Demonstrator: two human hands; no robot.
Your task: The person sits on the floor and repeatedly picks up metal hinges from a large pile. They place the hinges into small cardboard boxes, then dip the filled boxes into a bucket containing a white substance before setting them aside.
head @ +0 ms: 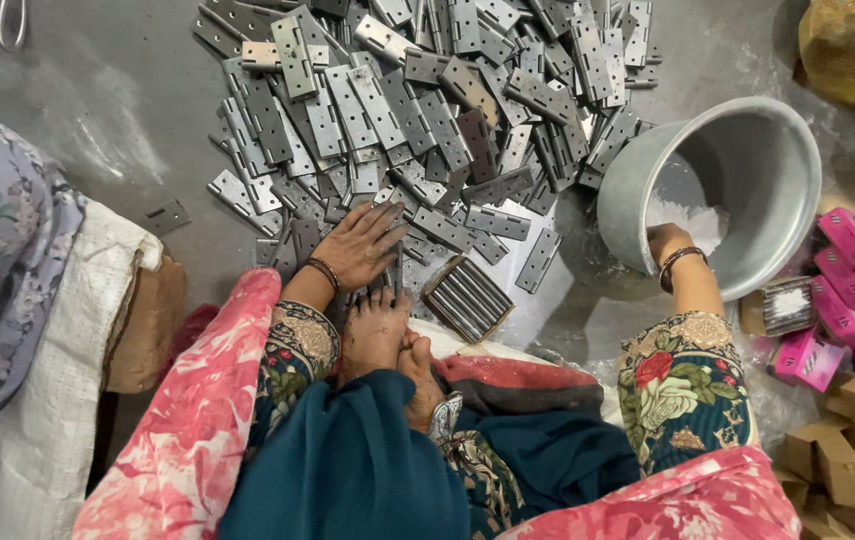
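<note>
Hinges (417, 110): left hand (359, 245) flat on pile, right hand (669, 243) in metal bowl (747, 150).

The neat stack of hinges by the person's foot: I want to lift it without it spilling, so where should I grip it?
Pinch the stack of hinges across its two long sides, coming from above. The leaves stand on edge, packed side by side, so squeezing along the row probably keeps them together.

Grey concrete floor (97, 120) — dusty, scuffed, evenly lit
</note>
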